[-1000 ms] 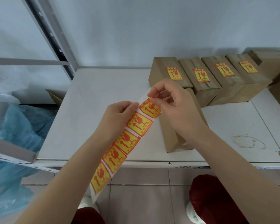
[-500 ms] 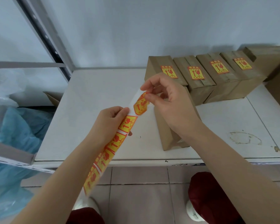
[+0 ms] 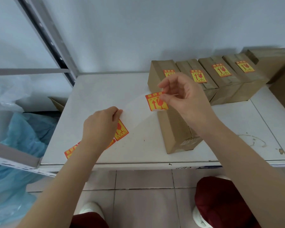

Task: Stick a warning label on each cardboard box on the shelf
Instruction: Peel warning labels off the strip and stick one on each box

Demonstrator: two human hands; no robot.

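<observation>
My right hand (image 3: 184, 99) pinches one yellow-and-red warning label (image 3: 156, 101) by its top right corner, peeled almost free of the white backing strip (image 3: 135, 112). My left hand (image 3: 100, 129) grips that strip, which still carries more labels (image 3: 121, 130) trailing down to the left. Under the right hand lies an unlabelled cardboard box (image 3: 176, 129), lengthways on the white shelf (image 3: 105, 96). Behind it stands a row of several boxes (image 3: 224, 83), each with a label on top.
More brown boxes (image 3: 273, 65) sit at the far right. A grey shelf upright (image 3: 56, 51) rises at the left, with blue and clear plastic bags (image 3: 23, 137) below it. Under the shelf edge are floor tiles and my shoes.
The right hand has pulled the top label off the backing and turned it face up. The left hand has moved down and left, lowering the strip onto the shelf.
</observation>
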